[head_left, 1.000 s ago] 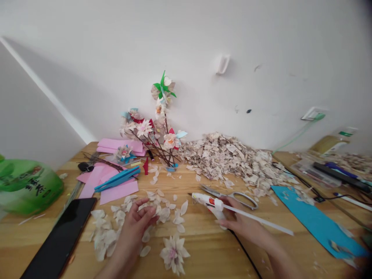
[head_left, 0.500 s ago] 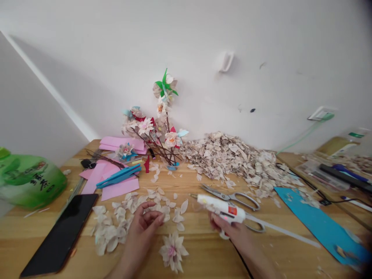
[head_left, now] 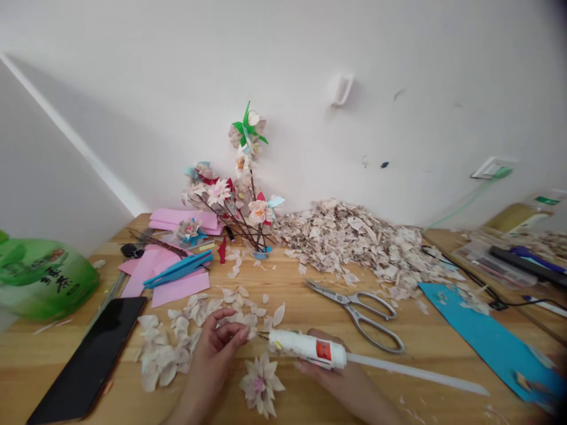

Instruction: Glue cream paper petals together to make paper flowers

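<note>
My right hand is closed around a white hot glue gun, with a long glue stick sticking out of its back. The gun's nozzle points left, close to the fingertips of my left hand. Those left fingers are curled in a pinch on a pale petal, partly covered by the thumb and fingertip. A pale flower with a pink centre lies on the table just below and between both hands. Loose petals are spread left of and behind my left hand.
Silver scissors lie behind the glue gun. A large heap of dry petals rests against the wall beside flowers on stems. Blue tweezers, a phone and a green pouch are left; a blue sheet is right.
My right hand has brought the glue gun left and downward, so its nozzle is now beside my left fingertips. The scissors it partly covered show fully. My left hand has barely moved.
</note>
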### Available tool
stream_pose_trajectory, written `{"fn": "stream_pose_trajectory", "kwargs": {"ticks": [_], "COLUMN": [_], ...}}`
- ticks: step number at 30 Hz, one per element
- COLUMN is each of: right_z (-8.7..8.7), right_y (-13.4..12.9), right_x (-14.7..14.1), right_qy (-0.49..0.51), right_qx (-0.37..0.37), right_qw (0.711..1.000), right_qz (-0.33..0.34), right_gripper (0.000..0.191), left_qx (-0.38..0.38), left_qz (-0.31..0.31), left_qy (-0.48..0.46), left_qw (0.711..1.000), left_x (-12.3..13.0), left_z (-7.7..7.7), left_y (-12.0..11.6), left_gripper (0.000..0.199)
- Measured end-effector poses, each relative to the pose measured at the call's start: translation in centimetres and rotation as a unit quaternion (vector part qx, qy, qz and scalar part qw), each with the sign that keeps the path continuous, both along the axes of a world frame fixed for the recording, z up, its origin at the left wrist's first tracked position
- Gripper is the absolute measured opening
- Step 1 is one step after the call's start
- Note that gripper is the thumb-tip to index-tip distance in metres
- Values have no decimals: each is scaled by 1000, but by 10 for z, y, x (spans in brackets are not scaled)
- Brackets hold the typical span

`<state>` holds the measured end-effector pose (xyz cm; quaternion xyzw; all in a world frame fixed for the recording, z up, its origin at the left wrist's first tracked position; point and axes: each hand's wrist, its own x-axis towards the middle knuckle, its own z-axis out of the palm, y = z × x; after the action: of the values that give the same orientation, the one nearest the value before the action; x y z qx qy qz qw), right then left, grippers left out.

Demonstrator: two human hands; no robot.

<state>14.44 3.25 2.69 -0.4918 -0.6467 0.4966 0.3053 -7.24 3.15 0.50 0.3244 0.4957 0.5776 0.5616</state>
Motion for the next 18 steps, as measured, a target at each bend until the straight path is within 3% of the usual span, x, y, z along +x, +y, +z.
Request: {"fn": "stream_pose_trajectory", "kwargs": {"ticks": [10, 15, 18], "right_z": [-8, -14, -11], "right_y": [-2, -3, -3], "right_x": [1, 2, 2], "right_qy": [-10, 11, -6], "right_qx": [-27, -38, -26], "right_qw": [999, 996, 997], "right_qz": [-38, -82, -66], "right_gripper": [24, 31, 28], "left_qx": [-2, -2, -1], "left_qz": [10, 9, 8], "left_qy": [-3, -6, -5], "left_qw": [1000, 1000, 1000], "left_x": [1, 2, 3], "left_z": [5, 6, 6], "left_y": [-1, -1, -2], "left_gripper": [47, 46, 46]}}
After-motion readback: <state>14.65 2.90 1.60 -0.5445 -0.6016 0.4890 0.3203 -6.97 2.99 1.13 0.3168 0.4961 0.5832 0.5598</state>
